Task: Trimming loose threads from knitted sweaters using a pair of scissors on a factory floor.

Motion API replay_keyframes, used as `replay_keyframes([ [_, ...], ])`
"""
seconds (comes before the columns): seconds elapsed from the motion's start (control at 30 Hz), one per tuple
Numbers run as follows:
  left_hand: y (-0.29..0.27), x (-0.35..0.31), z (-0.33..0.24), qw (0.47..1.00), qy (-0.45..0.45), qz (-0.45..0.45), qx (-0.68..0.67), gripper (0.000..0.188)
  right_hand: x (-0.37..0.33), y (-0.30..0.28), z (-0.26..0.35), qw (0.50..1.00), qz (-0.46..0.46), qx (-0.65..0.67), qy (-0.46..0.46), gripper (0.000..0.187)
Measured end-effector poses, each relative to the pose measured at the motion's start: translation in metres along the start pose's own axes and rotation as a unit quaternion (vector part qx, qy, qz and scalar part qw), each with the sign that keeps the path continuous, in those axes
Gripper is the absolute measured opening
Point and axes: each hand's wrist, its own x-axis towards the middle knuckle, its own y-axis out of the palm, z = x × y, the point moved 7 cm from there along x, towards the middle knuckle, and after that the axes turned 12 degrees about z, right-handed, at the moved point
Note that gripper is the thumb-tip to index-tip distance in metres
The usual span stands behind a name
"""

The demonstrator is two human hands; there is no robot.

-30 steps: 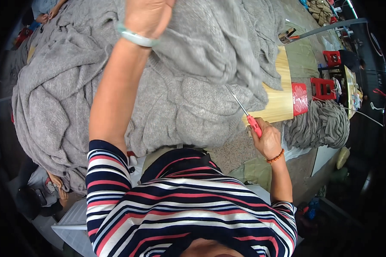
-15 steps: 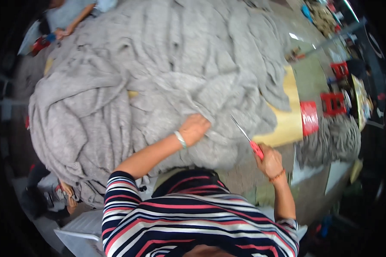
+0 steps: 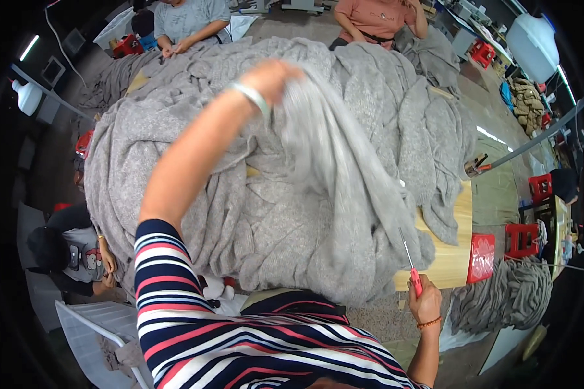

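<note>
Raised over the far middle of the table, my left hand [image 3: 270, 81] is blurred by motion and closed on a grey knitted garment [image 3: 334, 149]. The garment hangs from it in long folds down toward the near edge. My right hand [image 3: 425, 302], at the table's near right corner, grips a slim tool with a red handle [image 3: 416, 282] and a thin, pointed metal shaft. The shaft points away from me, close to the hanging garment; whether it touches cannot be seen. A large heap of similar grey knitwear [image 3: 156, 136] covers most of the table.
Bare wooden tabletop [image 3: 457, 259] shows at the right, beside a red stool [image 3: 481, 258] and a grey knit pile [image 3: 499, 301]. Two people sit across the table and another person [image 3: 78, 259] sits at the left. A white rack [image 3: 97, 337] stands near left.
My left hand has swung up and away from me, lifting the garment off the heap. My right hand keeps the red-handled tool. The view has tilted up, bringing the people across the table into sight.
</note>
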Motion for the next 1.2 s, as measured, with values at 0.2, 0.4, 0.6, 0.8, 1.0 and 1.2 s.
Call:
replay_keyframes([
  [0.2, -0.236, 0.061, -0.182, 0.873, 0.341, -0.267, -0.224, 0.019, 0.024, -0.002, 0.011, 1.0, 0.013, -0.005, -0.009, 0.019],
  [0.4, -0.197, 0.035, -0.238, 0.868, 0.419, -0.205, -0.168, 0.018, 0.03, -0.004, 0.009, 1.0, 0.01, 0.014, 0.008, 0.021],
  [0.6, -0.357, 0.047, -0.123, 0.852, 0.36, -0.31, 0.219, 0.062, 0.056, 0.014, 0.011, 0.994, 0.047, 0.015, -0.1, 0.021],
  [0.8, -0.119, 0.051, 0.119, 0.947, 0.085, -0.051, 0.304, 0.049, 0.049, 0.028, 0.014, 0.995, 0.098, -0.021, -0.023, 0.02],
  [1.0, 0.1, -0.119, 0.249, 0.9, 0.018, 0.148, 0.409, 0.08, 0.063, 0.038, 0.021, 0.997, 0.074, -0.016, -0.006, 0.026],
  [1.2, 0.155, -0.239, 0.292, 0.837, -0.087, 0.05, 0.538, 0.127, 0.047, 0.086, 0.028, 0.998, 0.056, -0.006, -0.039, 0.049],
])
